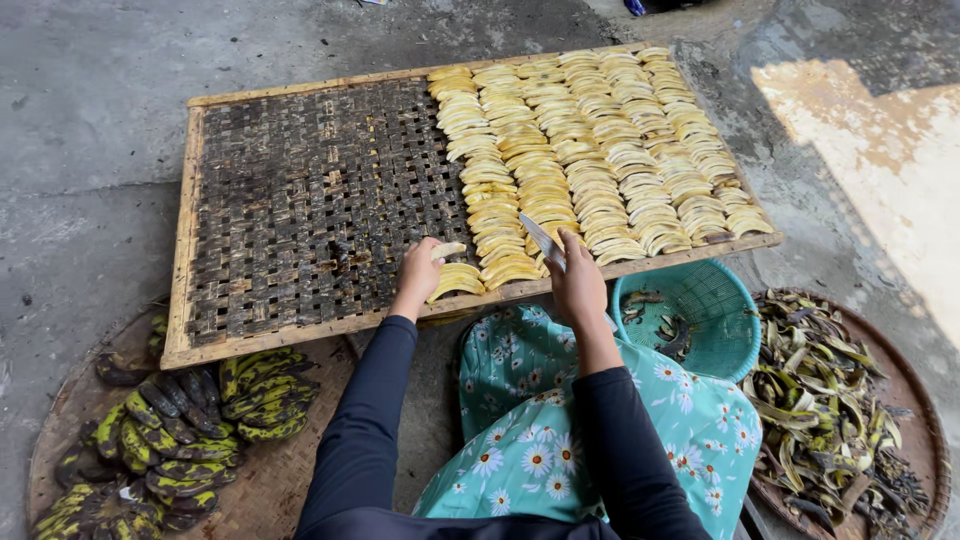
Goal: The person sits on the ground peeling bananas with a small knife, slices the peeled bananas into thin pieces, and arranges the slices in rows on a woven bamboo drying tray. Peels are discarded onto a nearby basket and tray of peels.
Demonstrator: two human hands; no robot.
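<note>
A wide woven drying rack [300,200] lies on the concrete floor [90,100], its right half covered by roughly five rows of peeled banana slices [590,150], too many to count. One round tray of blackened bananas [180,430] sits at left, one tray of peels [830,400] and one teal basket [710,300] at right. The left hand [420,268] pinches a slice [448,250] at the rack's near edge; it looks soft, slippery and easily broken, best held lightly by its ends. The right hand [578,280] is closed around one knife [543,240].
</note>
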